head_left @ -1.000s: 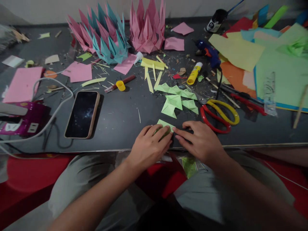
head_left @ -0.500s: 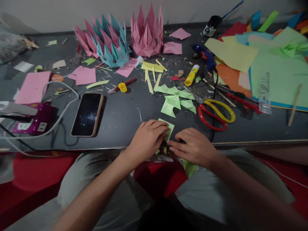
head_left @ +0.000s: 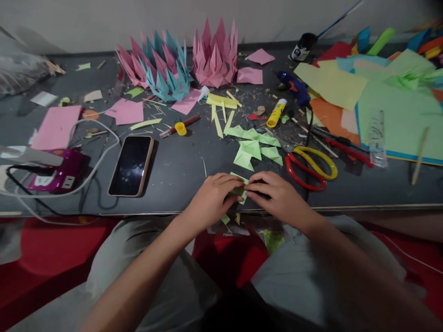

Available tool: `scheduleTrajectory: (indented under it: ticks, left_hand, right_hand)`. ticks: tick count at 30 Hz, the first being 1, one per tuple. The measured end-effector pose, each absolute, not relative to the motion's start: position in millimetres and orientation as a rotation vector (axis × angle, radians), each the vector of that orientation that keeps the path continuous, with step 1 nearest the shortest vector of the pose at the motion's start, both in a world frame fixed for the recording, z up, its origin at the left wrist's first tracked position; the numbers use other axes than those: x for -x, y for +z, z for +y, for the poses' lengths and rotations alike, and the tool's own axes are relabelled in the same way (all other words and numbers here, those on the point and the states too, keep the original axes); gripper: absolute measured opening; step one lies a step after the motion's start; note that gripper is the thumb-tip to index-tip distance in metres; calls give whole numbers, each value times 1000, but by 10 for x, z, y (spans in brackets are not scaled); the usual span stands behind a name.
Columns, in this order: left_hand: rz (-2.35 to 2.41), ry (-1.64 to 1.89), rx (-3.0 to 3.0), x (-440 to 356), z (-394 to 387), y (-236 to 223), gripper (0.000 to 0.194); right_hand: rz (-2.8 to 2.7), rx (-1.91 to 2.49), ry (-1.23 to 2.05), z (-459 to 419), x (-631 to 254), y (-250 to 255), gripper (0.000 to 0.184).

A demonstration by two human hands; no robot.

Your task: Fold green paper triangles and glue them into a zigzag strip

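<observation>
A small light-green paper square [head_left: 243, 198] lies at the front edge of the dark table, largely covered by my fingers. My left hand [head_left: 215, 197] has its fingers closed over the paper's left side. My right hand [head_left: 277, 194] pinches the paper's right side, its fingertips meeting those of the left. Just beyond are several folded green paper pieces [head_left: 249, 151]. To their right rest scissors [head_left: 308, 184] with one red and one yellow handle.
Pink and blue folded-paper crowns [head_left: 168, 85] stand at the back. A phone [head_left: 128, 166] and a purple power box [head_left: 57, 177] with cables lie left. A glue stick [head_left: 277, 113], a glue gun [head_left: 296, 87] and stacked coloured paper [head_left: 391, 120] occupy the right.
My right hand has moved up slightly and its fingertips now meet my left hand's at the paper. More of the paper is covered. The whole view has shifted a little.
</observation>
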State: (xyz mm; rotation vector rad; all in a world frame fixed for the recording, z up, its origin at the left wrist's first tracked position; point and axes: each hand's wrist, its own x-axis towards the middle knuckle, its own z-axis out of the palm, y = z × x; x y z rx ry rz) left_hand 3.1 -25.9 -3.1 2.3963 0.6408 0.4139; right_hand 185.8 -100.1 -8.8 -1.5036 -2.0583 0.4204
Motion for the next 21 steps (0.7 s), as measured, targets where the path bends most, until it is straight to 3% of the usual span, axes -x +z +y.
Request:
scheduleTrajectory:
  ticks: [8, 12, 15, 21]
  left_hand:
    - [693, 483, -2386, -28, -262, -67, 26]
    - [606, 389, -2425, 70, -245, -22, 36]
    - [579, 346, -2442, 120, -252, 10, 20]
    - [490, 392, -2625, 144, -272, 17, 13]
  right_hand:
    - [-2154, 1545, 456, -944, -1855, -82, 23]
    - [-2131, 1555, 532, -918, -1873, -45, 15]
    - [-2142, 1490, 599, -897, -1912, -20, 5]
    - [-2247, 1306, 659, -897, -2019, 21, 20]
